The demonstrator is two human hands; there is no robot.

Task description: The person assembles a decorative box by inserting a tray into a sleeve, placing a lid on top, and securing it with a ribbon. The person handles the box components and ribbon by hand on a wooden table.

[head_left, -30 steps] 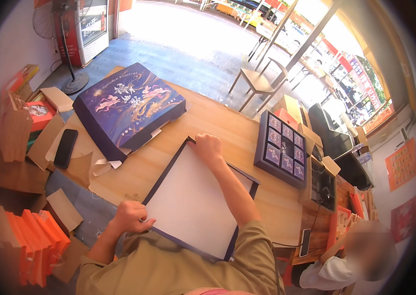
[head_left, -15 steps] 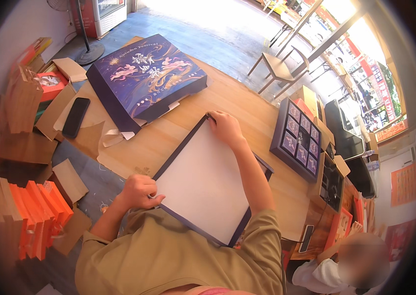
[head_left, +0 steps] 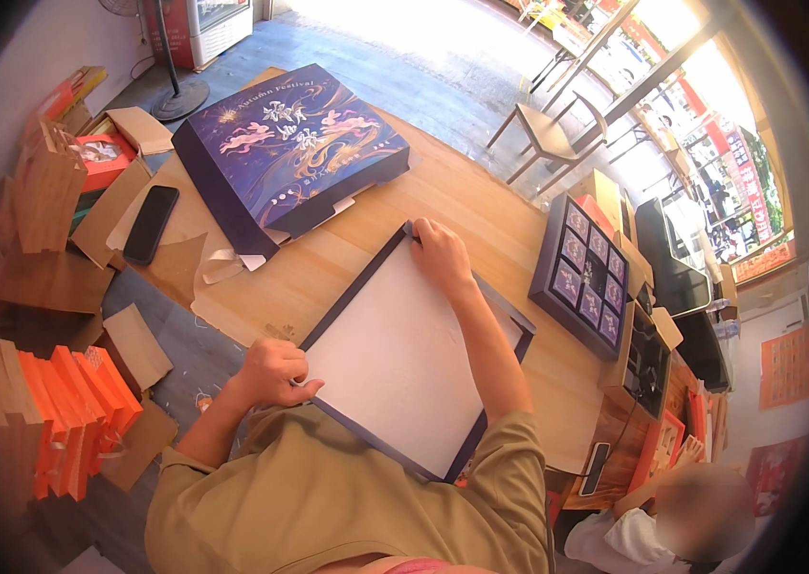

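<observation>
A shallow box part [head_left: 390, 368] with a white inside and dark blue rim lies at the near edge of the table, against my shirt. My left hand [head_left: 277, 371] is closed at its left corner, thumb along the rim and the other fingers curled. My right hand [head_left: 442, 256] pinches the rim at the far corner, with my forearm crossing over the white panel. Beyond it rests a large printed purple-blue box lid [head_left: 294, 143], its dark side walls partly folded, with pale flaps showing under the edge.
A phone [head_left: 151, 225] lies by torn cardboard at the left. Orange bags [head_left: 79, 411] and cartons [head_left: 50, 282] stand left of the table. At the right sits a dark tray of small purple boxes [head_left: 583, 273]. A chair [head_left: 546, 134] stands beyond; another person [head_left: 629, 536] is lower right.
My right hand has shifted slightly along the far corner of the box part. My left hand holds its place. The whole view has turned a little.
</observation>
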